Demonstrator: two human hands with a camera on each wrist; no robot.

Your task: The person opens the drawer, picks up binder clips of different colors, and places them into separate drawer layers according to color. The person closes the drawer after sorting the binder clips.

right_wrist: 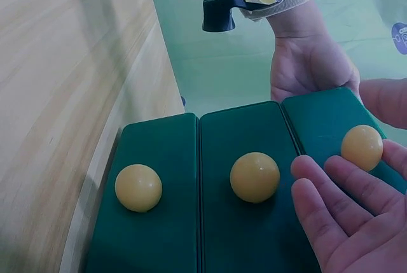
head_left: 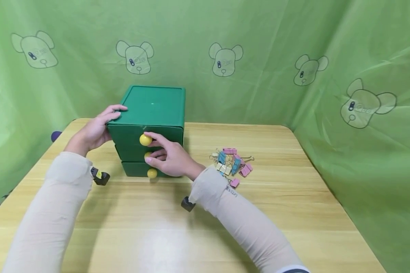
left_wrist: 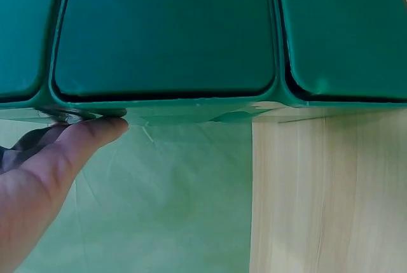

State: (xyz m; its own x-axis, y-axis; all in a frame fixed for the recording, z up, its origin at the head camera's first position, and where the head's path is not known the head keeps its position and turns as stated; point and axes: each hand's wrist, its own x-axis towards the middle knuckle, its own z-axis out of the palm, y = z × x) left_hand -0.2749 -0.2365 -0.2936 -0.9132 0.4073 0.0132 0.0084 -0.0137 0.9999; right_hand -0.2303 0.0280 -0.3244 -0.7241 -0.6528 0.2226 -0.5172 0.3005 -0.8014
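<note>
A green drawer cabinet (head_left: 153, 106) with three stacked drawers stands on the table, each front bearing a round yellow knob. My left hand (head_left: 95, 131) rests against its upper left side, with fingers lying over the top edge. One left finger (left_wrist: 95, 133) shows flat along the cabinet's side in the left wrist view. At the top drawer front, my right hand (head_left: 172, 157) holds the uppermost yellow knob (right_wrist: 362, 147) between its fingers, the others stretched out below. The middle knob (right_wrist: 254, 177) sits near those fingertips; the lowest knob (right_wrist: 138, 188) is apart from the hand.
Pink, blue and cream binder clips (head_left: 230, 165) lie in a loose pile to the right of the cabinet. The wooden table (head_left: 294, 189) is bordered by a green curtain (head_left: 184, 57) printed with bear heads. Black wrist cameras (head_left: 188, 204) hang below the sleeves.
</note>
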